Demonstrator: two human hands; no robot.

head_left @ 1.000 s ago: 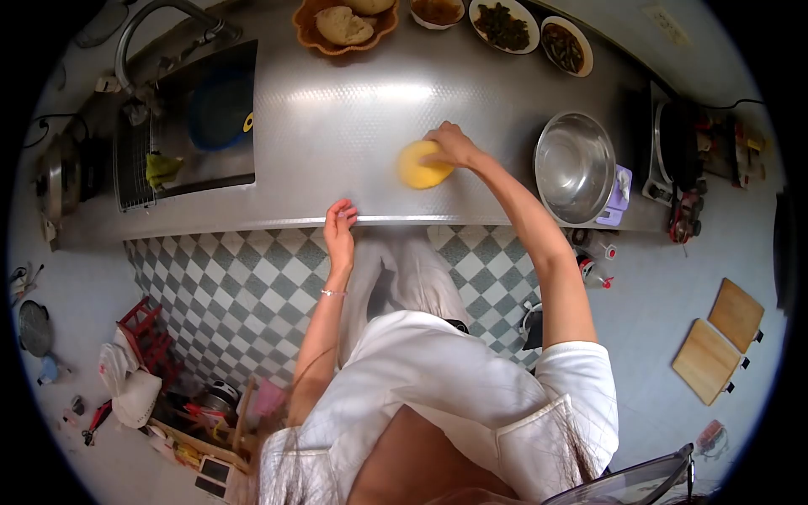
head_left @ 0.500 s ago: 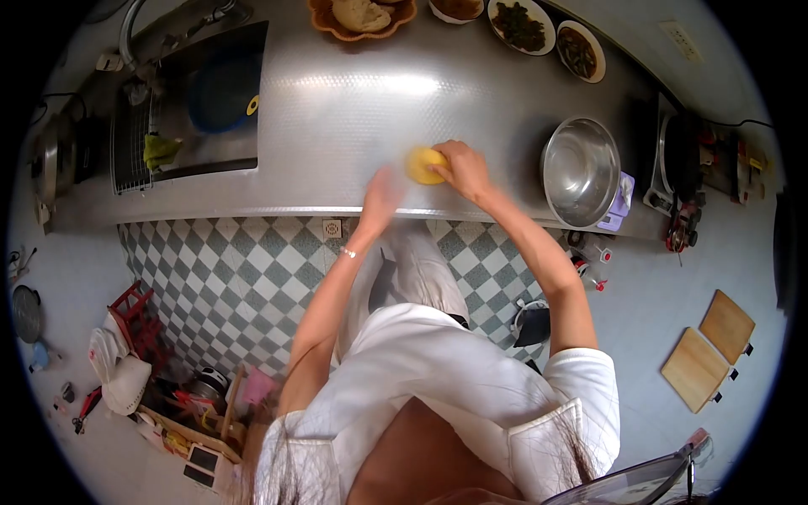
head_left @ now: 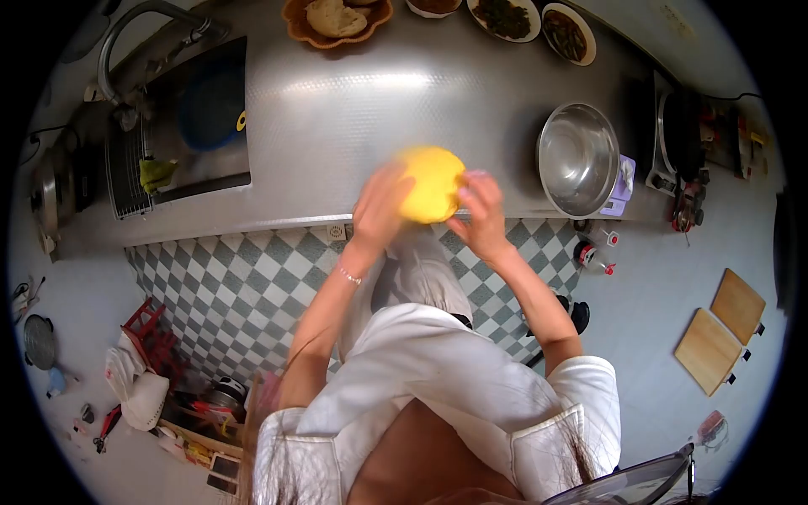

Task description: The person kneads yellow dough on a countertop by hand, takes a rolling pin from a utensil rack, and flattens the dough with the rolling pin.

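A smooth yellow round of what looks like dough (head_left: 433, 183) is held between my two hands, above the front part of the steel counter (head_left: 337, 126). My left hand (head_left: 383, 202), blurred by motion, is against its left side. On the other side, my right hand (head_left: 481, 210) grips the lower right edge with its fingertips and thumb. The round's broad face is turned toward the camera. To the right of my hands, a large steel bowl (head_left: 577, 160) stands on the counter.
A sink with a blue basin (head_left: 210, 109) and green cloth (head_left: 156, 174) is at left. Along the back are a scalloped basket of pale dough (head_left: 337, 18) and dishes of food (head_left: 569, 34). A purple scale (head_left: 621, 187) sits beside the steel bowl; a stove (head_left: 663, 135) is farther right.
My left hand has come in from the left and now holds the yellow round too. The round is off the counter, nearer the camera, and looks larger and flatter on to view.
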